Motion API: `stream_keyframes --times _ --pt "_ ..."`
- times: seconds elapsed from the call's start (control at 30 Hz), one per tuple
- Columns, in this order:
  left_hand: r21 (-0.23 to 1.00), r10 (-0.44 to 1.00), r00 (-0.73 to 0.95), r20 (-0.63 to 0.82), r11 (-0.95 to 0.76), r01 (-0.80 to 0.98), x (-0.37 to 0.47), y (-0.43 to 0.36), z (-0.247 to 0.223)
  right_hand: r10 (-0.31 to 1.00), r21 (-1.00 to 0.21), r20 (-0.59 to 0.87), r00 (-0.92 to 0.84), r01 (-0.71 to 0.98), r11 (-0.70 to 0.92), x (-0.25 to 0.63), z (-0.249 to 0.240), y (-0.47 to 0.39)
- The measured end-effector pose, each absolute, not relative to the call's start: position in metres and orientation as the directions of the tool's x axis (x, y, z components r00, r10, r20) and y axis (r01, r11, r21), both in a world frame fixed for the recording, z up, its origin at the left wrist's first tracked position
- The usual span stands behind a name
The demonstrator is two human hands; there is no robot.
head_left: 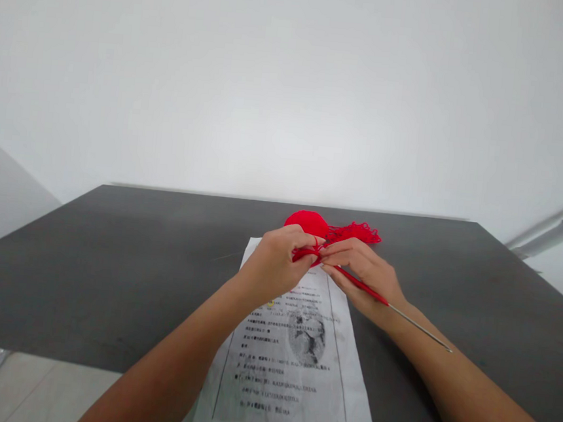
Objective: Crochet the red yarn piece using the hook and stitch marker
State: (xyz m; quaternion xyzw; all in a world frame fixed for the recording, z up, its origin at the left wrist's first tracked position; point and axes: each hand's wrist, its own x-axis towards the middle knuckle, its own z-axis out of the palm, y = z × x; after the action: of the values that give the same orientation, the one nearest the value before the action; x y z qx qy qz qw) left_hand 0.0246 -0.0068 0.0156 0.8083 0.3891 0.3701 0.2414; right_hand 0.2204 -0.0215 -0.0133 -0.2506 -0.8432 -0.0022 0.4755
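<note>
My left hand (285,254) is closed on a small piece of red crochet work (303,255), pinched between thumb and fingers. A strand of red yarn runs over the left forefinger. In my right hand (365,271) is a crochet hook (363,286) with a red grip and a bare metal shaft that slants down over the right forearm. Its working tip meets the red piece, where the fingers hide it. Just behind the hands lies a ball of red yarn (307,222), with a loose, curly heap of red yarn (357,231) to its right.
Under the hands, a printed paper sheet (281,375) with text and a dark oval picture hangs past the near edge of the dark grey table (123,269). Behind the table stands a white wall (282,93). A metal pipe (550,238) slants along the right side.
</note>
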Motion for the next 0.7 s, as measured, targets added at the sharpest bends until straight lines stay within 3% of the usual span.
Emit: stream_keyframes --times 0.13,0.3,0.7 --pt "0.825 0.893 0.323 0.312 -0.423 0.373 0.023 -0.006 0.021 0.394 -0.211 0.835 -0.383 0.439 0.873 0.224 -0.015 -0.022" --pt "0.977 0.931 0.361 0.055 -0.124 0.171 0.018 0.002 0.017 0.358 -0.159 0.820 -0.447 0.424 0.892 0.226 -0.016 -0.022" --pt "0.957 0.868 0.480 -0.128 0.234 -0.169 0.019 0.011 0.010 0.272 -0.026 0.795 -0.542 0.418 0.908 0.230 -0.017 -0.021"
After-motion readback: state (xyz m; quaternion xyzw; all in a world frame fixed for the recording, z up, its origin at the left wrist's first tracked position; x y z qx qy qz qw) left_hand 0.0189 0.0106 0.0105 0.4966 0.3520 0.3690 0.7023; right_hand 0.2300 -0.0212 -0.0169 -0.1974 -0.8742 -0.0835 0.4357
